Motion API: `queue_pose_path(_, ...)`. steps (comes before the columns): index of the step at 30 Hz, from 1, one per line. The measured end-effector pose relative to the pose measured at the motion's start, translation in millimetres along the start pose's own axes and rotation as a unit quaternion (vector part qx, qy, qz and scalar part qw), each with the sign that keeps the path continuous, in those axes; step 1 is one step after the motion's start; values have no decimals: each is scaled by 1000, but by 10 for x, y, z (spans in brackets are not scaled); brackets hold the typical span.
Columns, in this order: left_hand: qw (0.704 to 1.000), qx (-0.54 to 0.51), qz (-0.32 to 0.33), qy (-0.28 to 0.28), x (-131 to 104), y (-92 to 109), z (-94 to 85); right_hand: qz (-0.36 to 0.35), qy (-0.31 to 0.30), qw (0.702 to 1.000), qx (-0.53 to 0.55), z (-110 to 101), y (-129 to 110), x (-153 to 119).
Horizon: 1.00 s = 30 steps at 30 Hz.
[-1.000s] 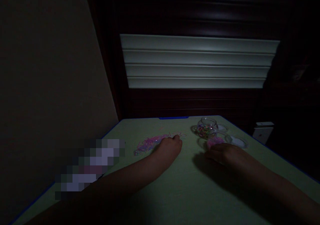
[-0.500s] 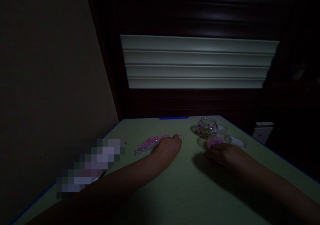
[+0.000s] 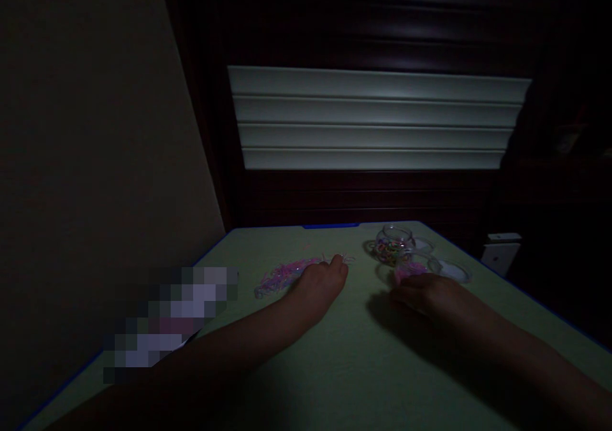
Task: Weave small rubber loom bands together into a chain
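Curled fingers close my left hand [image 3: 321, 284] at the right end of a loose pile of small pink and pale loops [image 3: 284, 273], which look like rubber bands. A few pale strands show around its fingertips; whatever lies between them is hidden. On the right, my right hand [image 3: 433, 294] grips a small clear jar [image 3: 425, 260] with pink bands inside, its mouth uncovered. The hand covers the jar's lower part. Just behind stands a second clear round jar [image 3: 394, 247], uncovered, holding multicoloured bands.
Two pale round lids, a nearer lid [image 3: 454, 270] and a farther lid [image 3: 421, 245], lie beside the jars. A blurred-out flat item [image 3: 176, 319] rests at the left of the pale green table [image 3: 329, 367]. White boxes [image 3: 501, 255] stand beyond the right edge.
Both hands stay in nearly the same places. The view has shifted very slightly; the pile and the jars look about the same.
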<state>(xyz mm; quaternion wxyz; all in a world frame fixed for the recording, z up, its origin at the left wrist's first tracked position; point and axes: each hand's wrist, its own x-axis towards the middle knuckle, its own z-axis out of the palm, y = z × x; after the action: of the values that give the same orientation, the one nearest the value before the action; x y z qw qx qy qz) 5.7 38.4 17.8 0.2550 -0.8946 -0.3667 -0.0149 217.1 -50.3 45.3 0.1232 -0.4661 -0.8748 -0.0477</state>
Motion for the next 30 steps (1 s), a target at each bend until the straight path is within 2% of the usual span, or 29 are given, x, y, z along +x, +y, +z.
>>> queue_pose_path(11, 999, -13, -14, 33, -31, 1, -38, 0, 5, 1000, 13, -17, -2, 3)
queue_pose_path(15, 995, -64, -30, 64, -52, 39, -52, -5, 9, 1000, 0, 15, 15, 18)
queue_pose_path(18, 985, -147, -39, 79, -70, 93, -107, -5, 14, 1000, -6, 20, 19, 20)
queue_pose_path(21, 954, -279, -34, 103, -85, 174, -177, 0, 18, 1000, -16, -3, 9, 12)
queue_pose_path(25, 878, -447, -63, 158, -104, 324, -193, 6, 32, 999, -32, -18, 2, 11)
queue_pose_path(30, 787, -592, -126, 119, -120, 430, -108, 39, 81, 995, -43, 42, 30, 21)
